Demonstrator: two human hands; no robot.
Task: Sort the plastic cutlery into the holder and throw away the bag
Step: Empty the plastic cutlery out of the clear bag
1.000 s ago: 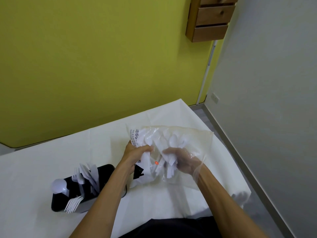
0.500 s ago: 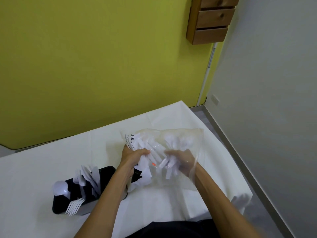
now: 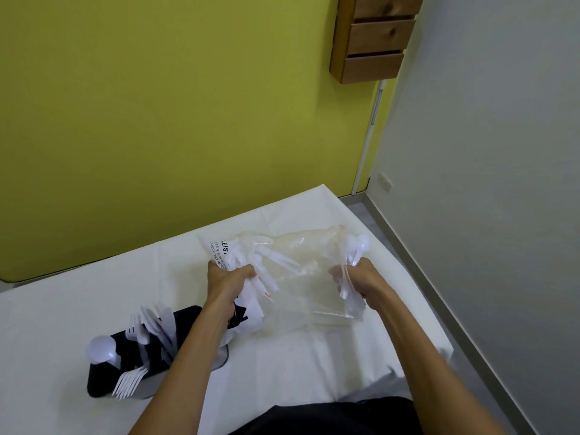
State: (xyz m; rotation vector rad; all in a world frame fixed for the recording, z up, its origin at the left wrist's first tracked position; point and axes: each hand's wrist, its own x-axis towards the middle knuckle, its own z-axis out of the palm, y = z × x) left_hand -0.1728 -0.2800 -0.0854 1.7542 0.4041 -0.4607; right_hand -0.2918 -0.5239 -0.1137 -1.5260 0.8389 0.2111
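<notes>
Showed a table point(image 3: 56, 324) draped in a creased white cloth point(image 3: 298, 365), pushed against a yellow-green wall point(image 3: 157, 120). Carried a black cutlery holder point(image 3: 99, 381) near its front left, packed with white plastic forks point(image 3: 130, 379), knives point(image 3: 160, 321) and one round spoon point(image 3: 100, 348), some upright, some leaning.

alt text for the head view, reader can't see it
The left hand grips the printed end of a clear plastic bag over a white table; the right hand grips a bunch of white cutlery at its other end. A black holder with forks and a spoon stands at left.
</notes>
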